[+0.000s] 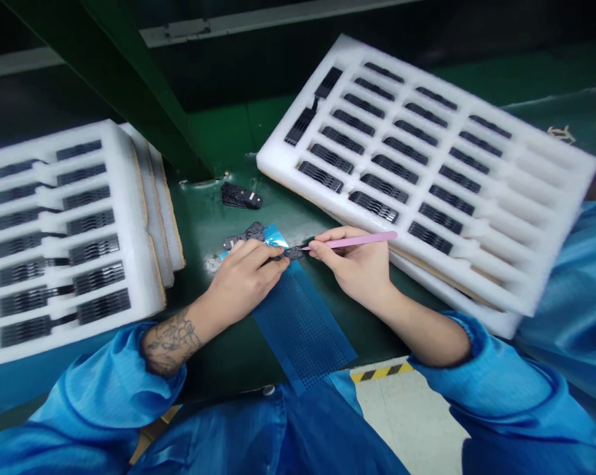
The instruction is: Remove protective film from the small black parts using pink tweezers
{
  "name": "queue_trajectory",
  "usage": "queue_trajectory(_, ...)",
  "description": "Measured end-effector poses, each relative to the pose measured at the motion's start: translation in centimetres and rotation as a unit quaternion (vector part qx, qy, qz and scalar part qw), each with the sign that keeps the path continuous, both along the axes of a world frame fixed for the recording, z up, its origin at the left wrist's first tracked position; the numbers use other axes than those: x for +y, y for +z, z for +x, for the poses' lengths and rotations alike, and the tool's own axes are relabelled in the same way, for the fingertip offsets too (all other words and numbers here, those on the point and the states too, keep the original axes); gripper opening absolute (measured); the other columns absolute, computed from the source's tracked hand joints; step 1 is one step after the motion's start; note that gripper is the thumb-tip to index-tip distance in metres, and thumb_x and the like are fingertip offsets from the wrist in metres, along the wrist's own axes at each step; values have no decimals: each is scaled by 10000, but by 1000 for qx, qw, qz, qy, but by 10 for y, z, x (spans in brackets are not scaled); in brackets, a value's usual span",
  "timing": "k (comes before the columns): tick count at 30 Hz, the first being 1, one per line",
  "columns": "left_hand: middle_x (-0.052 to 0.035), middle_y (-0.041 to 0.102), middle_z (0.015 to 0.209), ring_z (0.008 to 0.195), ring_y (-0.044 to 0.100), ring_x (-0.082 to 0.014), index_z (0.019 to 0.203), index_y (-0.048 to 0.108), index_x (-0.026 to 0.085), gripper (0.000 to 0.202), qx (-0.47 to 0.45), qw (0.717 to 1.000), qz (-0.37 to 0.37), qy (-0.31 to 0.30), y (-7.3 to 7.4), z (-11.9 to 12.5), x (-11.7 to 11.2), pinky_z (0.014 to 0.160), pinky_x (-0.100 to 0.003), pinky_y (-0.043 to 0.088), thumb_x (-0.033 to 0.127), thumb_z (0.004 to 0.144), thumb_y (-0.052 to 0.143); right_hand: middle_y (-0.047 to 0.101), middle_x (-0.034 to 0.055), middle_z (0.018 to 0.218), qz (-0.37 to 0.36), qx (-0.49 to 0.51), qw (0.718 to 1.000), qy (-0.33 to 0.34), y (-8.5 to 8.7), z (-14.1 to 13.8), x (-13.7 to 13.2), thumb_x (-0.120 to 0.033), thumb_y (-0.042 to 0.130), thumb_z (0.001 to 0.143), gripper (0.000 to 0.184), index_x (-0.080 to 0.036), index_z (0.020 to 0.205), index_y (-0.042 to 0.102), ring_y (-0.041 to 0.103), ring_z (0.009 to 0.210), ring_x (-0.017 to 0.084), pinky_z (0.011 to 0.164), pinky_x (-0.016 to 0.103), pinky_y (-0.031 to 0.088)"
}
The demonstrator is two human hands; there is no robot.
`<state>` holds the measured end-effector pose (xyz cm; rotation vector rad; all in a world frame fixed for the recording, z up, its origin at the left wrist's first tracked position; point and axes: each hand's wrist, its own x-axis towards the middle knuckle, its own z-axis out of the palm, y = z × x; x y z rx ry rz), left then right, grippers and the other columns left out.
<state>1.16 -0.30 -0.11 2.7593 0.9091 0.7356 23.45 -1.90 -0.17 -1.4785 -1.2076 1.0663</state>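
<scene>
Item, nearest: blue smock sleeves (pixel 105 396) on both forearms, with a yellow-and-black striped floor tape (pixel 381 372) between them below the counter edge. Item: dark green counter (pixel 204 218), carrying all that follows. Item: blue perforated plastic sheet (pixel 302 323), lying flat and running from the near edge up under the hands. Item: left hand (pixel 246 277), palm down, its grip closed with the fingertips pressing a small flat black part (pixel 292 253) onto the top of the sheet. Item: right hand (pixel 360 267), its grip pinched around slim pink tweezers (pixel 362 241), whose tip meets the same part; the part lies between the two hands. Item: second black flat piece (pixel 248 233), just beyond the left hand at the sheet's far corner. Item: third black piece (pixel 241 196), farther back, lying apart on the bare counter. Item, left: stack of white foam trays (pixel 132 218), the top one holding rows of black components. Item, right and farthest: large white foam tray (pixel 540 218), tilted, resting on another tray, with narrow black strips (pixel 394 168) in its slots.
</scene>
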Motion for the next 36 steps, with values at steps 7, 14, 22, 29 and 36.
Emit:
queue_trajectory(7, -91, 686, 1076, 958, 620, -224, 1262, 637, 157, 321, 63, 998, -7, 5, 1, 6, 0, 797, -367, 549, 153, 941, 628, 756, 53, 741, 8, -9, 1000, 5, 0, 0, -2, -330, 819, 778, 170, -176, 813, 757, 700, 638, 167, 573, 277, 552)
queue_trajectory(14, -87, 684, 1070, 946, 622, -230, 1218, 641, 155, 280, 55, 998, -10, 6, 0, 6, 0, 794, -376, 559, 161, 938, 633, 763, 36, 784, 47, 52, 997, -19, -5, 2, 0, -301, 832, 793, 130, -202, 818, 753, 727, 692, 171, 649, 302, 603)
queue_trajectory(22, -60, 727, 1127, 970, 670, -198, 1079, 658, 171, 149, -13, 1000, -23, 0, 0, 0, -1, 862, -361, 574, 175, 930, 668, 771, 23, 850, 202, 19, 977, 69, -7, 8, -4, -251, 666, 954, 150, -255, 1086, 737, 753, 757, 174, 684, 326, 620)
queue_trajectory(29, -61, 735, 1129, 977, 687, -183, 1033, 667, 180, 120, -61, 997, -45, 7, 3, -2, -6, 863, -339, 566, 143, 919, 662, 793, 36, 987, 262, -171, 928, 200, -5, 11, 2, -211, 788, 844, 147, -237, 871, 646, 712, 955, 214, 893, 403, 548)
queue_trajectory(36, -43, 744, 1123, 957, 660, -241, 1049, 681, 204, 138, 43, 985, 83, 145, 16, -23, 5, 749, -379, 467, 205, 912, 670, 785, 76, 1014, 235, -206, 929, 196, -6, 9, 1, -205, 732, 872, 98, -226, 901, 641, 700, 939, 230, 869, 412, 557)
